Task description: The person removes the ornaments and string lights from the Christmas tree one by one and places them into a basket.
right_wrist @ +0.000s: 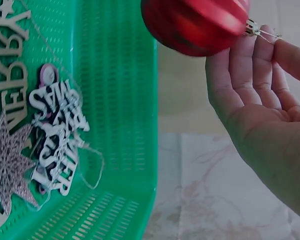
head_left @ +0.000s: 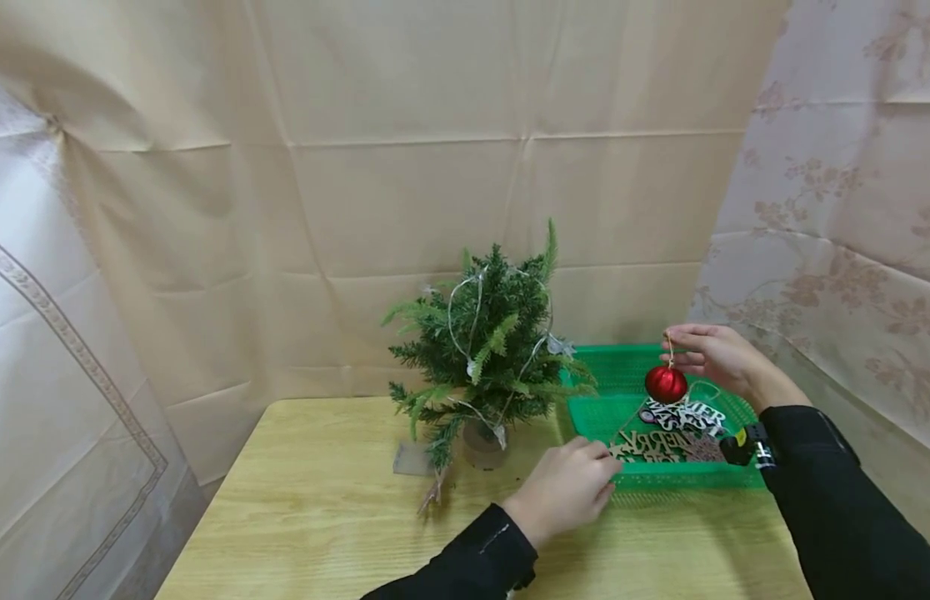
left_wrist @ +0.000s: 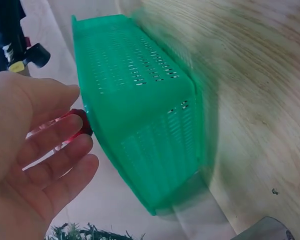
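My right hand (head_left: 708,354) pinches the gold loop of a shiny red bauble (head_left: 666,384) between thumb and fingers. The bauble hangs over the green basket (head_left: 690,477); the right wrist view shows its gold cap beside the fingertips. My left hand (head_left: 566,490) is at the basket's near left corner, fingers loosely bent beside the rim. In the left wrist view nothing shows between its visible fingers, though part of the hand is hidden. Inside the basket lie a white lettered ornament (right_wrist: 60,130), gold "Merry" lettering (right_wrist: 12,75) and a glittery star (right_wrist: 10,160).
A small artificial Christmas tree (head_left: 495,333) stands left of the basket, with a clear light string (head_left: 450,312) on its branches. A grey flat piece (head_left: 412,459) lies by its base on the wooden table (head_left: 285,517). Beige cloth (head_left: 405,200) hangs behind.
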Demonstrator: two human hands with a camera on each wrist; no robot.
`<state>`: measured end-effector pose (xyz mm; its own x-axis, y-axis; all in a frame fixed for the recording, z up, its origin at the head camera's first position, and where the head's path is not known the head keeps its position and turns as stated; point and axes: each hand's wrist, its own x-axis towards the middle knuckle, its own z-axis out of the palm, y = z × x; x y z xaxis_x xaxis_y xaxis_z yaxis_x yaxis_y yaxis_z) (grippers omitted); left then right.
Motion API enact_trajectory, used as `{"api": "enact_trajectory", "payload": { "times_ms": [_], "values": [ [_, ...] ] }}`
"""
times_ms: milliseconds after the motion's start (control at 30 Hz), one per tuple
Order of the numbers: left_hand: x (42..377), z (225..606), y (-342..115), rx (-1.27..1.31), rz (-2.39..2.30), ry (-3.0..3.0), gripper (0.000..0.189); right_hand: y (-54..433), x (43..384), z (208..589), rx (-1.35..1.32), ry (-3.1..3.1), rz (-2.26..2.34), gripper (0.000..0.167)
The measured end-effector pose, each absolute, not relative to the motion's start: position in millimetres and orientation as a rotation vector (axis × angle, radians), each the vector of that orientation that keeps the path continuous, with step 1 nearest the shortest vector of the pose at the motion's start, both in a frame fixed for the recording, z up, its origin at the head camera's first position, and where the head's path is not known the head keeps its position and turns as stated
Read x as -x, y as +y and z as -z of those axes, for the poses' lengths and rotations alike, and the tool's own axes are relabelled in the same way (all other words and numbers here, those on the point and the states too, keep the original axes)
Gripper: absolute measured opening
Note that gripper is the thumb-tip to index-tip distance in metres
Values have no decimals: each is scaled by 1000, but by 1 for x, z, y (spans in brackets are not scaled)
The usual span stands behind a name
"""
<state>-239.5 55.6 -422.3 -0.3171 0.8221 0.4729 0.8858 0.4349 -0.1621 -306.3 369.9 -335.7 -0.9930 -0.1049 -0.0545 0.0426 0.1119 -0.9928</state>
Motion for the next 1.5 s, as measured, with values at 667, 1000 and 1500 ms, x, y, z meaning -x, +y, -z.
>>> {"api": "enact_trajectory", "payload": {
  "times_ms": [667, 1000, 1500],
  "values": [
    [242, 434, 72, 1319, -20, -2236, 14, 350, 343, 374, -4, 2525, 1374, 44],
    [243, 432, 72, 1316, -63, -2218, 14, 336, 360, 390, -28, 2556, 1302, 43],
    [244, 435, 73, 1311, -47, -2228, 17, 331, 353, 388, -57, 2596, 1216, 39]
  ]
}}
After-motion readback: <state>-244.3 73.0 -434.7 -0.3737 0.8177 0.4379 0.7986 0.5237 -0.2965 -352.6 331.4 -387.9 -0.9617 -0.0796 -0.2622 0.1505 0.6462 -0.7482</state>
